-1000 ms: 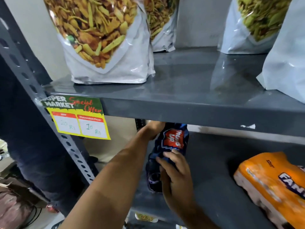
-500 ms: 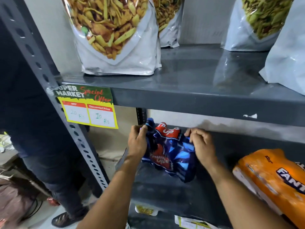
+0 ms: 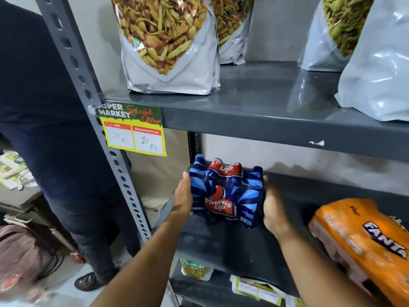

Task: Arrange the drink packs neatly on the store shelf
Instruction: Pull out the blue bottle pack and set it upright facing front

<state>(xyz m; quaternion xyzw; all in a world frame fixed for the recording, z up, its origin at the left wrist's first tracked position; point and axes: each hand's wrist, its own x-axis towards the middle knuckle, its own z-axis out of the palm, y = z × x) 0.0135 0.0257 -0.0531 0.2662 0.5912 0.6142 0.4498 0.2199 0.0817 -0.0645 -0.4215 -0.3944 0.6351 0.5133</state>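
Note:
A blue Thums Up drink pack [image 3: 226, 193] with red logos stands on the dark grey middle shelf [image 3: 221, 247], near its left end. My left hand [image 3: 183, 196] presses flat against the pack's left side. On the opposite side my right hand [image 3: 273, 209] grips it, so the pack is held between both hands. An orange Fanta drink pack [image 3: 363, 244] lies tilted on the same shelf at the right, apart from the blue pack.
Several white snack bags [image 3: 170, 47] stand on the upper shelf [image 3: 265, 120]. A price tag [image 3: 132, 129] hangs on that shelf's edge by the perforated grey upright [image 3: 106, 138]. A person in dark clothes [image 3: 44, 107] stands at the left. Small packets [image 3: 194, 270] lie on the lower shelf.
The blue pack was turned from end-on to face forward. My hands shifted from its top corners to its two sides.

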